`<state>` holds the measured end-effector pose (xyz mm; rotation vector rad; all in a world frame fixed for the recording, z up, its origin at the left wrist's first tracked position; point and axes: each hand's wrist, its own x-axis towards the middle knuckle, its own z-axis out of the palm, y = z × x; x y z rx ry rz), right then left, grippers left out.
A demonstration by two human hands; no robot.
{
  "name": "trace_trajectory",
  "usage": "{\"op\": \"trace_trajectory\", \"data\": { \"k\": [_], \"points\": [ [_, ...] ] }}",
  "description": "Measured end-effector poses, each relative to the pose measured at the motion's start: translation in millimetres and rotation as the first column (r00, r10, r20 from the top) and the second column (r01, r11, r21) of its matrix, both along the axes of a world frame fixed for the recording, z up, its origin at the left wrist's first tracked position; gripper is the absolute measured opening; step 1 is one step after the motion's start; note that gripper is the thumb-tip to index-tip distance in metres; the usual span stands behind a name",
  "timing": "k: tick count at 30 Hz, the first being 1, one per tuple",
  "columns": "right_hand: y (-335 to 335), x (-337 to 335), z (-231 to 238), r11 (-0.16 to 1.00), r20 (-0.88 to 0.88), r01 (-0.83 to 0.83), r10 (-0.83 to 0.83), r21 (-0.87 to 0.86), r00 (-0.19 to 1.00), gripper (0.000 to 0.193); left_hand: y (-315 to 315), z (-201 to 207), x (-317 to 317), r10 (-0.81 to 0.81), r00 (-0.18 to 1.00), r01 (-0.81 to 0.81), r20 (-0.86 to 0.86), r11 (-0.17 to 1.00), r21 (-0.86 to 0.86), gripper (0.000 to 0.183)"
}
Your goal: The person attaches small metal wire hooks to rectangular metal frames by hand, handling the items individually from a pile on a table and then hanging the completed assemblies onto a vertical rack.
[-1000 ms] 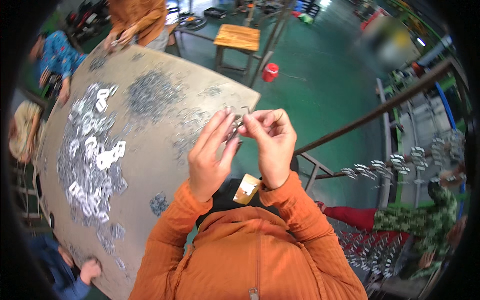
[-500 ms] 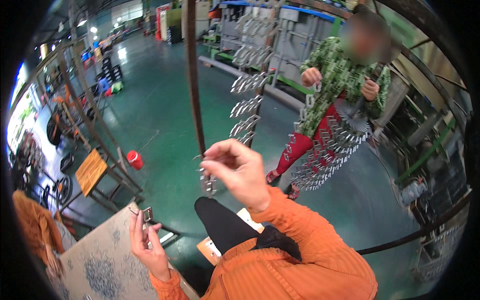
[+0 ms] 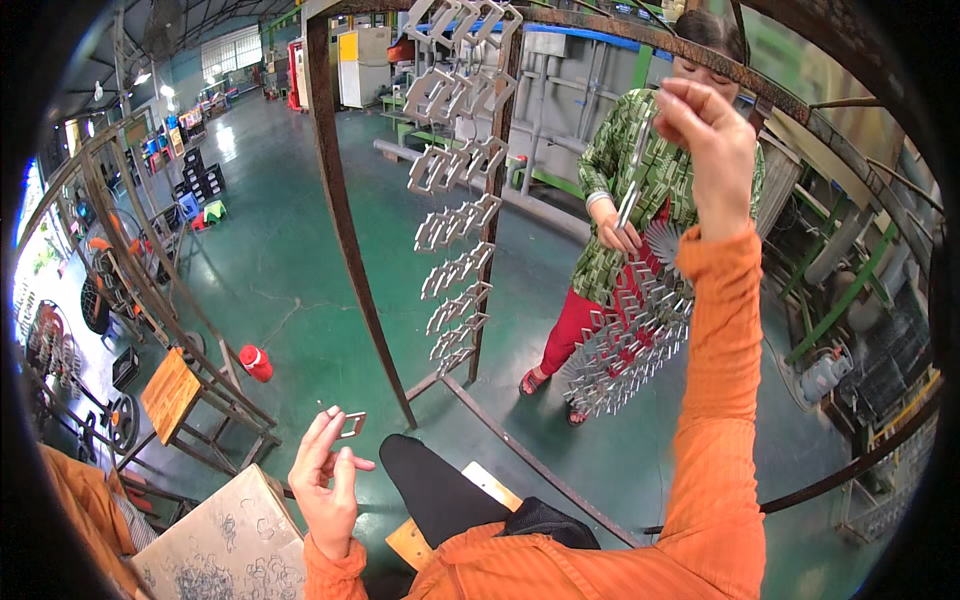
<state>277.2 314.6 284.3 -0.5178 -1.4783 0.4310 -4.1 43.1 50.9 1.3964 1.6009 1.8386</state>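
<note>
My left hand (image 3: 330, 485) is closed in a pinch, low over the cardboard-coloured table. At its fingertips is a small rectangular metal frame piece (image 3: 352, 425). My right hand (image 3: 708, 135), raised high at the upper right near the rusty rack bar, is closed with its fingers pinched. A narrow string of metal pieces (image 3: 634, 175) hangs from it, seen nearly edge-on; its hook or wire is hidden by the fingers. Rows of similar metal frame pieces (image 3: 455, 165) hang in a column on the rack to the left of that hand.
A co-worker in a green patterned top (image 3: 610, 155) stands beyond the rack by a dense hanging cluster of metal pieces (image 3: 630, 345). Rusty rack posts (image 3: 345, 200) rise ahead. The table (image 3: 215, 540), a wooden stool (image 3: 172, 393) and a red container (image 3: 256, 362) stand left.
My right hand has risen from the centre to the upper right with the string of metal pieces. The view has shifted, and the co-worker's hand now sits lower. My left hand still pinches its piece.
</note>
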Motion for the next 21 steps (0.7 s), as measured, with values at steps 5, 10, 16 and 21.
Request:
{"op": "trace_trajectory", "data": {
  "k": [5,10,16,21],
  "points": [
    [67,12,49,0.997,-0.067,-0.010,0.015,0.078,0.998,0.019,33,18,8,-0.149,0.987,0.149,0.066,0.989,0.013,0.036],
    [118,19,78,0.988,-0.144,-0.115,0.129,0.099,0.981,0.018,55,43,11,-0.238,0.970,0.239,0.041,0.971,-0.005,0.038],
    [135,9,88,0.991,-0.049,0.004,0.003,0.134,0.999,0.014,71,69,18,-0.283,0.959,0.283,0.017,0.959,0.027,0.037],
    [111,12,86,0.987,0.011,0.106,-0.108,0.121,0.994,0.012,91,80,24,-0.405,0.914,0.405,0.023,0.914,-0.002,0.038]
  ]
}}
